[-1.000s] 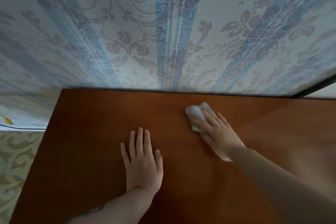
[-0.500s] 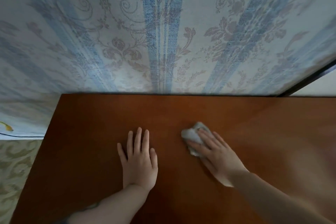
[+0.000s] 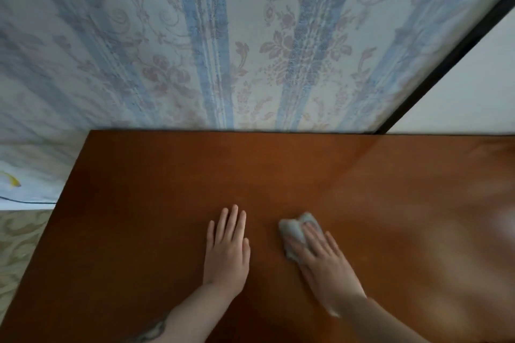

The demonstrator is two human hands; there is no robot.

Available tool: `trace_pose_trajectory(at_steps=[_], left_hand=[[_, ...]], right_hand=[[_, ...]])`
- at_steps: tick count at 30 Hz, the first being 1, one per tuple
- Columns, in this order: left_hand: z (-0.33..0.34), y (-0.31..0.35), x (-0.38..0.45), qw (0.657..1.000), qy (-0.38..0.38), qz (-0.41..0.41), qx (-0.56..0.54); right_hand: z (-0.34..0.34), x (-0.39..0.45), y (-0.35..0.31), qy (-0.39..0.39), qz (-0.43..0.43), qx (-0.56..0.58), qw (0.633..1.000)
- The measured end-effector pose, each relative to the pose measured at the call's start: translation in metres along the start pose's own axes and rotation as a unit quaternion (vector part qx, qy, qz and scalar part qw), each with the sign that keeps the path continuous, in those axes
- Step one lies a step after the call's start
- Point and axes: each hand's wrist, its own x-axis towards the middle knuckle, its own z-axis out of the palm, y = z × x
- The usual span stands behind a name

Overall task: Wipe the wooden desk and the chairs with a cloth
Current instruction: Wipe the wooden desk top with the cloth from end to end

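1. The left hand (image 3: pixel 227 252) lies flat, fingers straight and together, on the smooth reddish-brown wooden worktop (image 3: pixel 167 203).
2. The right hand (image 3: pixel 324 264) presses straight fingers onto a small crumpled pale grey cloth (image 3: pixel 295 230), which lies under its fingertips, just right of the left fingers.

text: none legible | labels: none | brands: none | numbers, signs: none

Reddish-brown wooden desk (image 3: pixel 167 203) w/ glossy top, back edge vs wall, small pale crumpled cloth (image 3: pixel 294 227) lying near front-centre
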Motion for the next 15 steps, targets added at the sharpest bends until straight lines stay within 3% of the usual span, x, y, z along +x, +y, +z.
trace_pose_trajectory(at_steps=[5,7,11,13,15], left_hand=[[0.015,0.046,-0.032,0.998,-0.017,-0.056,0.0],[0.019,0.051,-0.035,0.997,-0.008,-0.077,0.003],[0.02,0.053,-0.036,0.997,-0.001,-0.073,0.027],[0.021,0.055,-0.035,0.996,0.008,-0.082,0.031],[0.023,0.056,-0.034,0.995,0.015,-0.092,0.041]], right_hand=[[-0.017,0.026,-0.002,0.039,0.135,0.107,0.984],[-0.004,0.014,-0.016,0.069,0.103,0.094,0.988],[0.011,-0.039,0.019,0.02,-0.131,-0.02,0.991],[0.004,-0.04,0.061,0.014,-0.137,-0.069,0.988],[-0.005,-0.021,0.085,0.023,-0.055,-0.052,0.997]])
